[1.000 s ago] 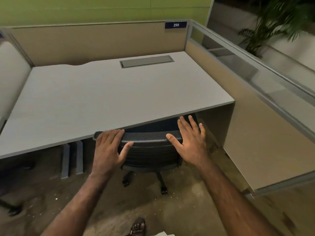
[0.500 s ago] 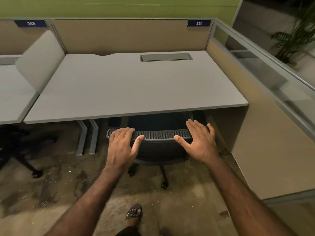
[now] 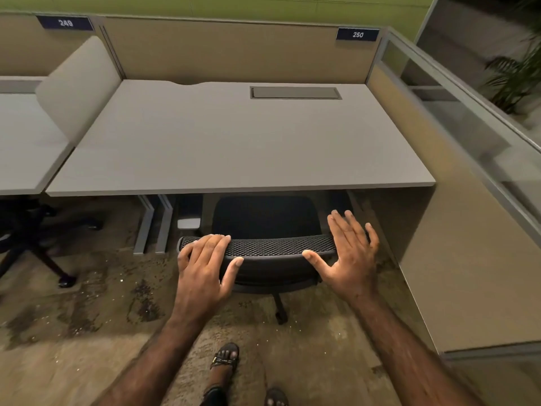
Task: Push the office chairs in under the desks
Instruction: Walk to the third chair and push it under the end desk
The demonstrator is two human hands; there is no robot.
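A black office chair with a mesh backrest stands at the grey desk labelled 250. Its seat is under the desk's front edge and the backrest sits just outside it. My left hand lies over the left end of the backrest top, with the fingers curled over the edge and the thumb on the near face. My right hand is at the right end, fingers spread and straight, with the thumb touching the backrest.
A second black chair base stands under the neighbouring desk labelled 249. Grey desk legs are left of the chair. A beige side panel and a glass partition close the right side. My sandalled foot is on stained floor.
The view has pulled back and swung left, bringing desk 249 into sight. More of the chair seat now shows below the desk edge. Both hands stay at the backrest; the right hand's fingers spread wider.
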